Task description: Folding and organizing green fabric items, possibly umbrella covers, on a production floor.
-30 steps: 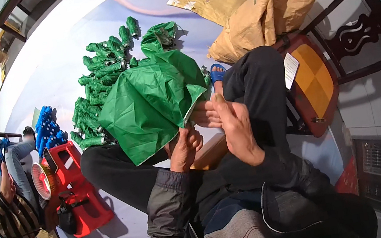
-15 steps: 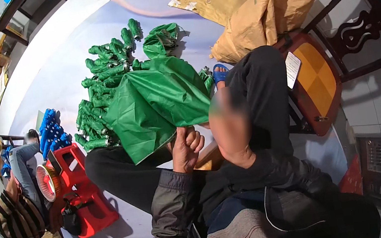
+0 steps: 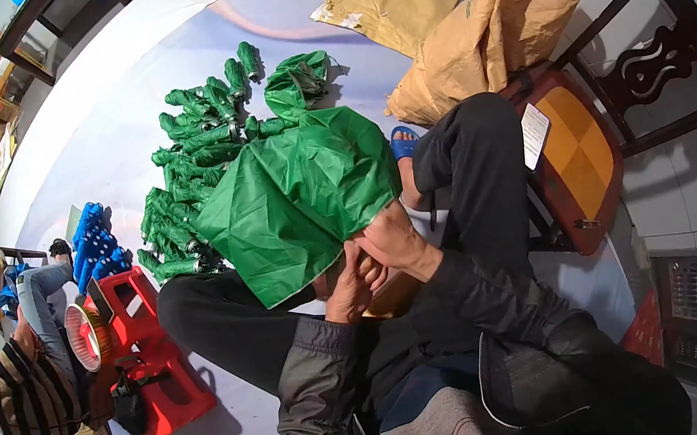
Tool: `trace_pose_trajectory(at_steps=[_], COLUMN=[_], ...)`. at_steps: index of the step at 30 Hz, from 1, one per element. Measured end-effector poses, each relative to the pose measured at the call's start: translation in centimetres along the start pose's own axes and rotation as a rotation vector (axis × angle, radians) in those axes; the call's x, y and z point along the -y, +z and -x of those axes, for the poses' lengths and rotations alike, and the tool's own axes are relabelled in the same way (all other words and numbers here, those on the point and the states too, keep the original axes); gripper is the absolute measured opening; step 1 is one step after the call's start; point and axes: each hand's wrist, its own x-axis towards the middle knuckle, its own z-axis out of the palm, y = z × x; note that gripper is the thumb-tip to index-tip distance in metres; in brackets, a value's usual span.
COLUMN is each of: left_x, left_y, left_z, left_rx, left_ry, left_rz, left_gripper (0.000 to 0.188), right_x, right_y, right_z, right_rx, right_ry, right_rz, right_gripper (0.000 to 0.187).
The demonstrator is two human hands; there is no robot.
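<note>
Farther left than half a second ago, the right hand (image 3: pixel 399 242) now meets the lower edge of the green cloth (image 3: pixel 295 199), just beside the left hand (image 3: pixel 354 283). Its fingers are hidden by the cloth, so how far its grip is closed I cannot tell. The left grip is curled closed, pinching the hem. The cloth spreads between the bent knees, near the green bundles (image 3: pixel 175 219) on the floor.
</note>
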Motion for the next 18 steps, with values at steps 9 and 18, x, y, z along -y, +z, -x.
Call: trace_pose_trajectory(at_steps=[9, 18], left_x=[-0.4, -0.1], left_y=[1.0, 2.3], left_z=[0.2, 0.2], left_rx=[-0.114, -0.397], left_ry=[0.008, -0.128], left_rz=[-0.005, 0.082], left_gripper=[0.039, 0.035], right_x=[0.2, -1.1], right_y=[0.6, 4.4], right_z=[1.1, 3.1], right_rx=[0.199, 0.420], right_ry=[0.697, 0.928], right_rz=[-1.019, -0.854], right_gripper=[0.043, 0.031])
